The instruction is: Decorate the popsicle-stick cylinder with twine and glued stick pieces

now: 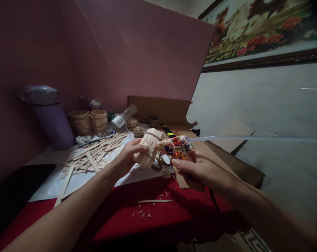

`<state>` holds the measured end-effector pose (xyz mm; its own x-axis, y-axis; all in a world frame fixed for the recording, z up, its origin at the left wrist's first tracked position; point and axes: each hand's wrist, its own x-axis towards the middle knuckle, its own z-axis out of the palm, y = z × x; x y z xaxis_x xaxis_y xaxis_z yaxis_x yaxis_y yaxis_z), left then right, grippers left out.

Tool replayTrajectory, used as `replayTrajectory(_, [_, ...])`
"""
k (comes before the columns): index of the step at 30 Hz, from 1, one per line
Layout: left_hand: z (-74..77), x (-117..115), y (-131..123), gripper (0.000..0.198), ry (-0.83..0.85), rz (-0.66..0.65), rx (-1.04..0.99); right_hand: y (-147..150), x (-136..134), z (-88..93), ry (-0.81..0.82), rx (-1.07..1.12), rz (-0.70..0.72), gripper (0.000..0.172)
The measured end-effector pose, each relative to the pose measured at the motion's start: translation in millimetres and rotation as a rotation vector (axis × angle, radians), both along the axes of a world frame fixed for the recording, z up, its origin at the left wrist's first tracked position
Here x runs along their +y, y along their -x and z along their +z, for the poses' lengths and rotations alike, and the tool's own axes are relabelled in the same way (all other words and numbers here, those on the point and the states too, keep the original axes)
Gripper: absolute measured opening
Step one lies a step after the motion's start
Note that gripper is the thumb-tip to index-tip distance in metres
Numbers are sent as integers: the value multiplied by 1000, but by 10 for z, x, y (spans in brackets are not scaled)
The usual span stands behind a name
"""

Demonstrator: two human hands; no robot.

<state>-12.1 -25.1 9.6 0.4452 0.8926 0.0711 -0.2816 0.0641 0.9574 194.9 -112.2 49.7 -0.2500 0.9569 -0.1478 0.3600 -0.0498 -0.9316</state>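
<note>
My left hand [127,155] is closed around a small tilted cup covered in wooden craft sticks [151,137], with a twine-like band around it. My right hand [197,168] grips a hot glue gun [170,146] with a colourful floral pattern. A long clear glue stick [242,139] runs from the back of the gun off to the right. The gun's front end is up against or just beside the cup; I cannot tell whether they touch. Gold-coloured scissor handles [166,161] lie behind and below the gun, partly hidden.
Loose craft sticks [95,152] are piled on white paper at left. Behind them stand two wooden cups [99,121], a purple bottle [53,122], a plastic bottle [125,115] and twine [138,131]. A yellow-black cutter [168,131] lies on cardboard. Splinters dot the red cloth [116,217].
</note>
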Motion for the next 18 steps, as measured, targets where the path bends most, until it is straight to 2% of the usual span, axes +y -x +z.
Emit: replayTrajectory(18, [-2,1,-3,33,6,5,2,-6,-24,-28,-1,15,-29,46])
